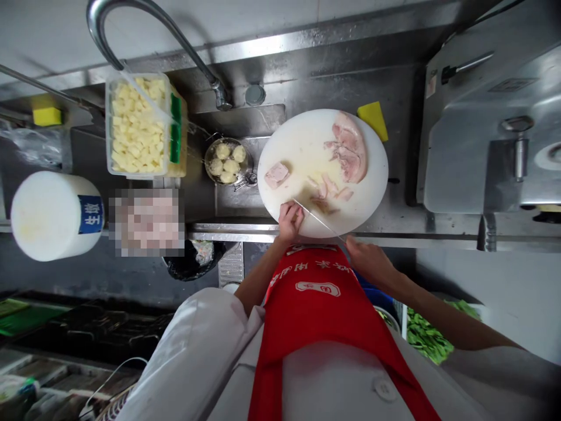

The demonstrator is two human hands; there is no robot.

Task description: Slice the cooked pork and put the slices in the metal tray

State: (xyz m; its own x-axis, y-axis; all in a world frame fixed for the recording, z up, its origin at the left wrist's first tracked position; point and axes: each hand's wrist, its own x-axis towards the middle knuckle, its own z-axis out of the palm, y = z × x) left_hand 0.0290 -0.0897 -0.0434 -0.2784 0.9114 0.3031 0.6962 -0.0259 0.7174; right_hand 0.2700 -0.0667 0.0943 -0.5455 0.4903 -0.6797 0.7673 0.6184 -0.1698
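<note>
My right hand point(366, 257) is closed round the handle of a knife point(319, 220), whose thin blade slants up and left over the near edge of a round white cutting board point(298, 146). Close to the blade's tip, my left hand point(290, 221) rests on the board with its fingers curled together; what lies under them is hidden. Several pale slices of meat point(331, 188) are scattered just beyond the knife. A large piece of pale pink meat point(353, 155) lies at the board's far right, and a small block of meat point(277, 174) sits at its left.
Left of the board, a pot point(210, 153) with peeled round pieces stands in the sink point(228, 202). A tub of pale cubes point(169, 126) is under the faucet point(175, 44). A yellow sponge point(372, 120) touches the board's far right; a metal machine point(464, 169) stands farther right.
</note>
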